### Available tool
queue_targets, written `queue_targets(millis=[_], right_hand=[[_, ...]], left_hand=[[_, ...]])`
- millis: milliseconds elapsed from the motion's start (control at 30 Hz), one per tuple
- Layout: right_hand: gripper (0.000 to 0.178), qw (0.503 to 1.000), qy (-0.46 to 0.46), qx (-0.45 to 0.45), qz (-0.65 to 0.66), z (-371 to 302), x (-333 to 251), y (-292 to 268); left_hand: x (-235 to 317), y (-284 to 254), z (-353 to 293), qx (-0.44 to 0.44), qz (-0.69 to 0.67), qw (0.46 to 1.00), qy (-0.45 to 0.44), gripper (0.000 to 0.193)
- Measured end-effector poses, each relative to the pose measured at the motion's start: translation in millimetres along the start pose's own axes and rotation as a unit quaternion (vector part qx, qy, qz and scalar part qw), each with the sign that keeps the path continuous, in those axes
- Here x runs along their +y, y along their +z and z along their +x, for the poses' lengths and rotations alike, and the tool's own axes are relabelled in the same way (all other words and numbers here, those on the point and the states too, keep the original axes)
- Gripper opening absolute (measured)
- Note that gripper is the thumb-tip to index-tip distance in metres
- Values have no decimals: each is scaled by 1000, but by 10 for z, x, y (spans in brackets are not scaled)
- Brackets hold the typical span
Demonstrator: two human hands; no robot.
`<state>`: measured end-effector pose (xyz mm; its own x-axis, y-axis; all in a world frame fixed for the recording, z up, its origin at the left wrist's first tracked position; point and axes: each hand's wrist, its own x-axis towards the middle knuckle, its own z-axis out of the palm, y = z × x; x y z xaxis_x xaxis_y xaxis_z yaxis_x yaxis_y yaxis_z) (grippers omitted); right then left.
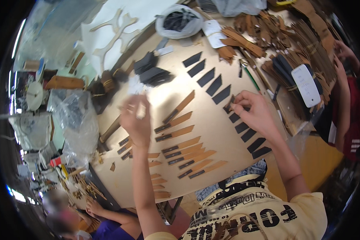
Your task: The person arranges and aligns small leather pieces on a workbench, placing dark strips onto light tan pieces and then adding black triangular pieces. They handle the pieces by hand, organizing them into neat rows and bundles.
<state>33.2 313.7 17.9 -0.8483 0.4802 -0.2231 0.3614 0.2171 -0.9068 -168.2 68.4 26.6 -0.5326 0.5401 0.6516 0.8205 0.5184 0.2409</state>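
My right hand (252,111) pinches a small dark leather-like piece (229,105) at the row of black pieces on the board. These black slanted pieces (206,77) lie in a diagonal line from the far middle to the near right. My left hand (136,122) hovers left of centre, smeared by motion, so what its fingers hold is unclear. Between the hands, several tan leather-like strips (184,131) lie side by side, many with a dark patch at the left end. Beyond my left hand sits a stack of black pieces (153,74).
A plastic-lined bowl (179,24) of black scraps stands at the far edge. Bundled brown strips (308,52) and a white tag (306,85) lie far right, near a green pencil (253,80). Other people's hands (342,56) show at right and lower left. A clear plastic bag (78,124) lies left.
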Motion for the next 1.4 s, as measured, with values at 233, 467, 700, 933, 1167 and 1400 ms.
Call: queue_targets(millis=[233,467,700,933,1167,1400], right_hand=[[14,1000,-2,-9,6,6,5,-25],[16,1000,2,-10,-3,4,43,-21],[18,1000,21,-19,-6,4,36,-34],[14,999,16,-18,32,12,28,-37],[13,999,10,9,49,6,42,-10],[16,989,-128,7,-75,-74,34,33]], left_hand=[[877,430,-165,-195,-81,904,372,33],[766,488,-90,-210,-68,885,410,35],[811,568,-102,-229,-61,876,420,33],[805,556,-77,-253,-47,869,423,35],[793,547,-30,-278,-28,852,442,34],[785,558,-80,-275,-36,869,410,33]])
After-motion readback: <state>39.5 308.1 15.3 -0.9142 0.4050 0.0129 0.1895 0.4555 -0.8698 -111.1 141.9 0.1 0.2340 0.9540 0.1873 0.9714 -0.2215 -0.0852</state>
